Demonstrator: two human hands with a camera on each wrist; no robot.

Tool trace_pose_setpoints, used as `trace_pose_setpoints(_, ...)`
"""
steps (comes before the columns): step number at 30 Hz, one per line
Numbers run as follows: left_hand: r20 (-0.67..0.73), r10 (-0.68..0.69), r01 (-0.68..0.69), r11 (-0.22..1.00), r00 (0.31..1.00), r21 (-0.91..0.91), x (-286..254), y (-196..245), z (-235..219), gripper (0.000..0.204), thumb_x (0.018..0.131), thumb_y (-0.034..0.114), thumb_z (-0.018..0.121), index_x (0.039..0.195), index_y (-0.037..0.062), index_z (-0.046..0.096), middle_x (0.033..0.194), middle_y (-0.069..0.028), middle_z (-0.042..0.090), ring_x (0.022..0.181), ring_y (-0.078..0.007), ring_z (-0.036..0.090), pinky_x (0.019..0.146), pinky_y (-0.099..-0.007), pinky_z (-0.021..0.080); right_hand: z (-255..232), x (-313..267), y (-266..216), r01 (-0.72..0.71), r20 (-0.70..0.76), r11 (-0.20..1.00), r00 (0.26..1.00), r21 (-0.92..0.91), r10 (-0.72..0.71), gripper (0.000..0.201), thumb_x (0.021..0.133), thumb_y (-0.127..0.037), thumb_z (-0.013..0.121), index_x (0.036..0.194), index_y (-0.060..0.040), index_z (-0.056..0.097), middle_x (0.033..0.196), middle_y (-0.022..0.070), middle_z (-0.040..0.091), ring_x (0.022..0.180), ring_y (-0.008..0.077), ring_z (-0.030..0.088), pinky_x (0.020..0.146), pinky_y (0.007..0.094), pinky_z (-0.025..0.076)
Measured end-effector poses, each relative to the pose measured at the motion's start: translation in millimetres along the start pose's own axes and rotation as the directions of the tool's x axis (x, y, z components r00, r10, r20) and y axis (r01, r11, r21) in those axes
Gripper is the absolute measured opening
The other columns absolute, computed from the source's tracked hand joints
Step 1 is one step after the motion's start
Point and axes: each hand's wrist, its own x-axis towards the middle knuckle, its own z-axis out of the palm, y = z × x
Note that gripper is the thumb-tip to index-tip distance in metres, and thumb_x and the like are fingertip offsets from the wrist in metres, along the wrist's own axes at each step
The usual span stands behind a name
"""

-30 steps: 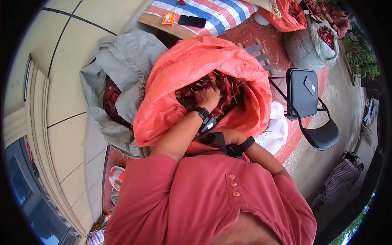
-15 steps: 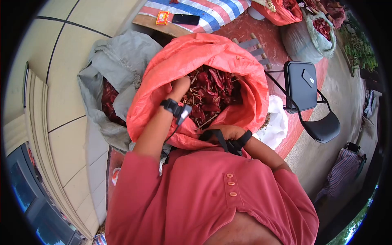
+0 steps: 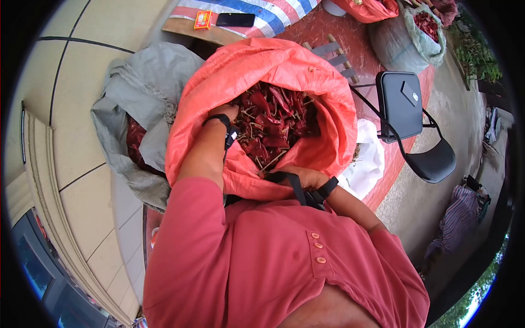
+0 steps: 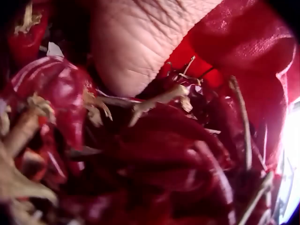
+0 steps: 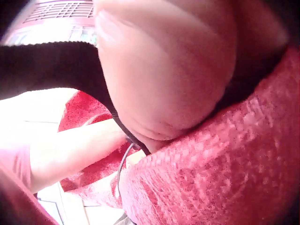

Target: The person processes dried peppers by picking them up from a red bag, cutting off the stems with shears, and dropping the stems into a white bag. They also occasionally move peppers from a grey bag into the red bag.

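A red woven plastic bag (image 3: 257, 60) stands open in front of me, its rim rolled outward. Dried red chilies (image 3: 273, 115) with pale stems fill its middle. My left hand (image 3: 229, 111) reaches down inside the left wall, its fingers hidden. In the left wrist view, part of that hand (image 4: 131, 51) presses among chilies (image 4: 164, 145); what it holds I cannot tell. At the near rim, my right hand (image 3: 307, 176) grips the bag, fingertips out of sight. The right wrist view shows this hand (image 5: 168, 70) against the woven fabric (image 5: 211, 159).
A grey sack (image 3: 153, 76) with red contents leans at the left. Behind lie a phone (image 3: 235, 20) and a small red box (image 3: 203, 20) by a striped sheet (image 3: 262, 11). A black folding chair (image 3: 398, 104) stands right; another chili sack (image 3: 396, 44) sits farther back.
My left hand has moved from the chilies in the middle to the bag's left inner wall and down along it, uncovering the middle. The right hand stays at the near rim.
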Motion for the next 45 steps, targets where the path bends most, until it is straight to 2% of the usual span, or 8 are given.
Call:
trace_pose_setpoints(15, 0.323, 0.202, -0.200, 0.979, 0.925, -0.040, -27, 3, 44, 0.059, 0.094, 0.041, 0.023, 0.116, 0.0020, 0.061, 0.129, -0.0193, 0.055, 0.127, -0.0327, 0.047, 0.108, -0.0447, 0.029, -3, 2, -4, -0.203, 0.102, 0.976, 0.976, 0.079, 0.195, 0.040, 0.087, -0.019, 0.062, 0.122, 0.0009, 0.058, 0.120, 0.0138, 0.062, 0.110, 0.0221, 0.058, 0.095, 0.0320, 0.044)
trace_pose_setpoints(17, 0.270, 0.193, -0.094, 0.936, 0.943, -0.340, -15, 4, 96, 0.059, 0.093, 0.040, 0.021, 0.112, 0.0064, 0.066, 0.115, -0.0146, 0.065, 0.112, -0.0295, 0.058, 0.109, -0.0483, 0.022, -3, 2, -28, -0.239, 0.075, 0.970, 0.969, 0.037, 0.236, 0.037, 0.087, -0.019, 0.062, 0.118, 0.0010, 0.059, 0.119, 0.0137, 0.062, 0.108, 0.0226, 0.058, 0.095, 0.0320, 0.044)
trace_pose_setpoints(18, 0.078, 0.087, -0.074, 0.984, 0.993, -0.161, -38, 20, 93, 0.058, 0.092, 0.036, 0.022, 0.112, 0.0042, 0.065, 0.122, -0.0157, 0.062, 0.120, -0.0303, 0.054, 0.110, -0.0502, 0.021, -2, 2, -36, -0.257, 0.057, 0.966, 0.965, 0.018, 0.256, 0.036, 0.086, -0.019, 0.062, 0.117, 0.0011, 0.060, 0.118, 0.0137, 0.062, 0.107, 0.0228, 0.058, 0.094, 0.0321, 0.045)
trace_pose_setpoints(25, 0.023, 0.347, -0.333, 0.915, 0.938, -0.228, -26, 53, 71, 0.058, 0.092, 0.039, 0.023, 0.116, 0.0012, 0.060, 0.122, -0.0242, 0.058, 0.118, -0.0399, 0.052, 0.104, -0.0483, 0.034, 2, -9, 15, -0.169, -0.096, 0.955, 0.984, -0.242, 0.150, 0.028, 0.082, -0.015, 0.062, 0.108, -0.0023, 0.062, 0.092, 0.0095, 0.067, 0.082, 0.0160, 0.060, 0.072, 0.0326, 0.049)
trace_pose_setpoints(28, -0.041, 0.440, -0.436, 0.867, 0.897, -0.241, -42, 68, 41, 0.054, 0.092, 0.039, 0.027, 0.110, 0.0018, 0.062, 0.116, -0.0218, 0.062, 0.110, -0.0417, 0.058, 0.095, -0.0530, 0.039, 11, -13, -25, -0.336, -0.191, 0.936, 0.931, -0.109, 0.312, 0.026, 0.082, -0.012, 0.061, 0.108, -0.0040, 0.061, 0.086, 0.0054, 0.064, 0.080, 0.0136, 0.057, 0.071, 0.0314, 0.048)
trace_pose_setpoints(32, -0.260, 0.430, -0.372, 0.896, 0.865, 0.244, -100, 66, -2, 0.040, 0.089, 0.033, 0.042, 0.094, 0.0057, 0.070, 0.100, -0.0130, 0.069, 0.101, -0.0339, 0.058, 0.087, -0.0477, 0.037, 17, -18, -28, -0.330, -0.225, 0.943, 0.916, 0.053, 0.333, 0.022, 0.085, -0.010, 0.058, 0.107, -0.0050, 0.059, 0.084, -0.0009, 0.060, 0.078, 0.0103, 0.053, 0.070, 0.0284, 0.047)
trace_pose_setpoints(39, -0.495, 0.412, -0.422, 0.901, 0.765, 0.097, -153, 45, -22, 0.038, 0.094, 0.030, 0.042, 0.088, 0.0008, 0.066, 0.086, -0.0185, 0.067, 0.089, -0.0359, 0.060, 0.080, -0.0506, 0.042, 3, -9, -33, -0.068, -0.379, 0.981, 0.916, 0.179, 0.133, 0.031, 0.095, -0.028, 0.058, 0.118, -0.0083, 0.059, 0.093, -0.0010, 0.062, 0.076, 0.0071, 0.055, 0.068, 0.0223, 0.047)
trace_pose_setpoints(45, -0.502, 0.575, -0.560, 0.804, 0.646, 0.200, -205, 35, -20, 0.027, 0.092, 0.025, 0.050, 0.086, 0.0015, 0.061, 0.079, -0.0170, 0.065, 0.076, -0.0345, 0.061, 0.071, -0.0481, 0.045, -14, 2, -95, 0.145, -0.799, 0.939, 0.575, 0.313, 0.177, 0.027, 0.092, -0.027, 0.061, 0.109, -0.0072, 0.060, 0.067, -0.0077, 0.047, 0.050, 0.0021, 0.034, 0.045, 0.0199, 0.027)
